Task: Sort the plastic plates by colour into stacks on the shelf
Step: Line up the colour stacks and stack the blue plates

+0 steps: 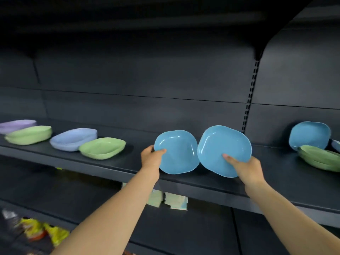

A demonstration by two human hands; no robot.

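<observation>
— Two blue plates are up in your hands, both tilted with their hollows facing you. Your left hand [151,155] pinches the left blue plate [177,152] at its left rim, thumb on the face and fingers behind. Your right hand [247,167] grips the right blue plate [223,150] at its lower edge, thumb pressed on the inside.

— Are the two touching?

— Their inner rims meet or overlap slightly; you hold them just above the dark shelf [114,167].

— Where are the others?

— To your left on that shelf: a purple stack [17,125] at the far end, a green stack [29,134] just in front of it, then a pale blue stack [73,139] with a green plate [103,148] touching its right side. To your right: another blue plate [310,135] leaning against the back panel, with a green pile [320,157] in front of it.

— Any writing you can read?

— None. The paper tags [168,199] under the shelf edge are too blurred, and so are the yellow packets [44,231] lower left.
</observation>
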